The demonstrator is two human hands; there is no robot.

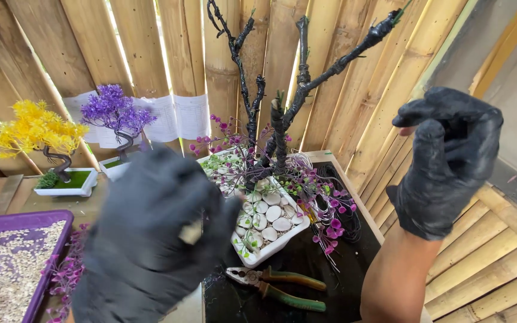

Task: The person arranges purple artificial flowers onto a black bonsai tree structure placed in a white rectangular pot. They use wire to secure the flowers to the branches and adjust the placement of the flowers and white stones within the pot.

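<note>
We see the black tree point(279, 113) standing upright in its white pot point(270, 224), between both gloved hands. Our left hand point(151, 239), nearer, pinches a small pale piece point(191, 232); our right hand point(444, 158) is curled on nothing.

Black rubbery gloves on left hand point(151, 239) and right hand point(444, 158); right forearm unsleeved.

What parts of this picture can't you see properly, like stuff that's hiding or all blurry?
- Head view: the left hand is motion-blurred; the small pale thing at its fingers cannot be identified.
- The right hand curls its fingers; whether it holds anything is hidden.
- The purple tray of pale gravel is cut off by the left and bottom edges.
- The black tree's top branches run past the top edge.
- The left hand partly covers the white pot.
</note>
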